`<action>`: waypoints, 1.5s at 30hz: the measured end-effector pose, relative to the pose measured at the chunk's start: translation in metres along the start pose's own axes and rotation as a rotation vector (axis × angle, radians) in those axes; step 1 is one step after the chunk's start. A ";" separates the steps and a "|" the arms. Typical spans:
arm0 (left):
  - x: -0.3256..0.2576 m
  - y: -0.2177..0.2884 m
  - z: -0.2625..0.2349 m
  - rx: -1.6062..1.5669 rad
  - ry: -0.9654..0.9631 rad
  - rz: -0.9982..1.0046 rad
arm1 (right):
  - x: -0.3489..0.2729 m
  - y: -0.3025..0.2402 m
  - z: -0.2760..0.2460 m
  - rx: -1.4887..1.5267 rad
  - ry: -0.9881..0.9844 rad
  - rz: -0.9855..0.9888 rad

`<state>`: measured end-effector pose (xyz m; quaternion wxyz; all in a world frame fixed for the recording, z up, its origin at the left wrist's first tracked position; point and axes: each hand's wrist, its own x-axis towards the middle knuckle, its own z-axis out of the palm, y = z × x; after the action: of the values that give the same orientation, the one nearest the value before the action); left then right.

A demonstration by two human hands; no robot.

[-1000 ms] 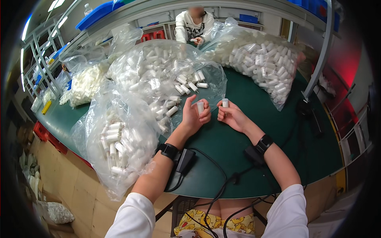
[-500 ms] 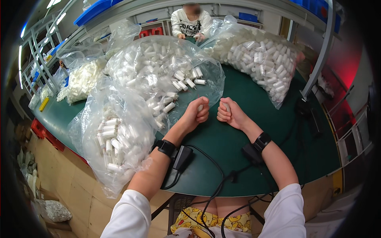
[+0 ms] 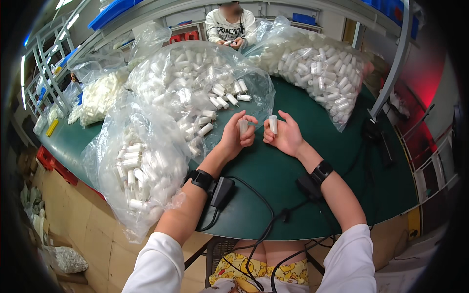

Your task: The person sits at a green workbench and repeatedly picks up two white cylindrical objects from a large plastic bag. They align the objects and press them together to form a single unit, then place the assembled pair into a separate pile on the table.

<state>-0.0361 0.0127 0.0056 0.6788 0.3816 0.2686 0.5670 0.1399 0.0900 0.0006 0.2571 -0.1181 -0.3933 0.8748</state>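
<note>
Above the green table my two hands face each other a short gap apart. Fingers of my left hand curl around a translucent plastic tube, with the thumb raised off it. In my right hand, a white plastic cylinder stands upright against curled fingers, its thumb also lifted. Just beyond my left hand, several white cylinders with thin pins spill from the mouth of a large clear bag. Another clear bag of white cylinders lies beside my left forearm.
At the far right rests a big clear bag of white cylinders. Another bag of pale pieces is at the far left. Black cables run from my wrist units across the table's near edge. A co-worker sits opposite. A metal post rises at right.
Both my fists have loosened and the thumbs have lifted, so the tube and the cylinder now show clearly. The co-worker's hands have come together around a small white piece.
</note>
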 end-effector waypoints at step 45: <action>0.012 -0.010 -0.012 -0.078 0.188 0.134 | 0.005 0.003 -0.014 -0.061 0.038 -0.012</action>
<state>-0.0377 0.0266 -0.0086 0.6256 0.3171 0.2827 0.6544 0.1404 0.0999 -0.0113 0.2661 -0.1400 -0.4154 0.8585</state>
